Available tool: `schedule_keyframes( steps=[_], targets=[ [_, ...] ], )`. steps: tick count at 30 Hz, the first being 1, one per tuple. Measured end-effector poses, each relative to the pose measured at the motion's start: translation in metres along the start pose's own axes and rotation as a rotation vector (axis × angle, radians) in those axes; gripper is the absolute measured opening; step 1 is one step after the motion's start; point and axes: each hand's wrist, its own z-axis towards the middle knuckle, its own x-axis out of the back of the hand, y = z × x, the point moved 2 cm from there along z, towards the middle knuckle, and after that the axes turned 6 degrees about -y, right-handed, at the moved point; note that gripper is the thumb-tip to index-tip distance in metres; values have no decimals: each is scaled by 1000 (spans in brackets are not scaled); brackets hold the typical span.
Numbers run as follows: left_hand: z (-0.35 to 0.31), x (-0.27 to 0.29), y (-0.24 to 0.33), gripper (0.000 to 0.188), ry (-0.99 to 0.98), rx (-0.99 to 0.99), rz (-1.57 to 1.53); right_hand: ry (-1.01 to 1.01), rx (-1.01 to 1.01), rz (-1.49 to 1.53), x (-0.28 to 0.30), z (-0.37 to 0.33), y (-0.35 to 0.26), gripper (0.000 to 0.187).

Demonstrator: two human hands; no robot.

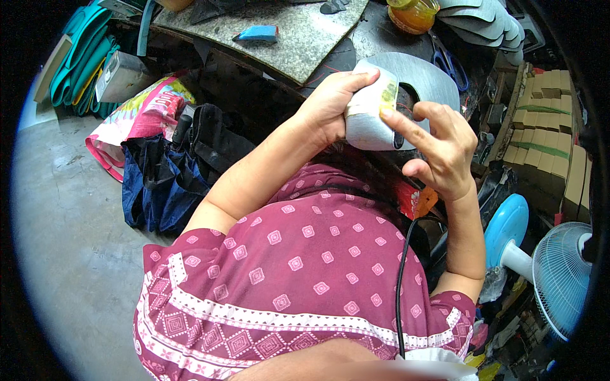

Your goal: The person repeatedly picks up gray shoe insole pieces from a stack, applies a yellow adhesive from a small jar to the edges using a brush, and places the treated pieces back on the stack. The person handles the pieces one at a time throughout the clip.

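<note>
My left hand (pixel 332 106) is closed around the left end of a light grey, curved sheet piece (pixel 368 120), thumb on top. A yellow, glue-like smear runs along the piece's upper edge. My right hand (pixel 448 149) holds nothing; its fingers are apart, and the outstretched index finger touches the piece beside the smear. Just beyond lies a broad grey rounded part (pixel 435 79); whether it joins the held piece I cannot tell. A jar of amber-yellow liquid (pixel 414 16) stands past it, with blue-handled scissors (pixel 452 66) to the right.
A speckled board (pixel 298 47) on the bench carries a blue wedge-shaped block (pixel 257 33). Grey cut pieces (pixel 486 19) are stacked at far right. Cream blocks (pixel 540 124), a blue stool (pixel 506 222) and a fan (pixel 562 273) stand right. Bags (pixel 159 165) sit on the left floor.
</note>
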Motion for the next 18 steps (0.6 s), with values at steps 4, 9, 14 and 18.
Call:
schedule_keyframes(
  steps=[4, 9, 14, 18],
  targets=[
    [1, 1, -2, 34, -41, 10, -1, -11, -56, 97, 11, 4, 10, 66],
    [3, 3, -4, 31, -20, -3, -50, -10, -191, 79, -4, 16, 10, 70],
    [8, 10, 4, 33, -25, 69, -187, -117, 7, 323, 10, 25, 3, 60],
    [10, 8, 8, 41, -78, 46, -223, -78, -13, 196, 39, 49, 47, 40]
  ],
)
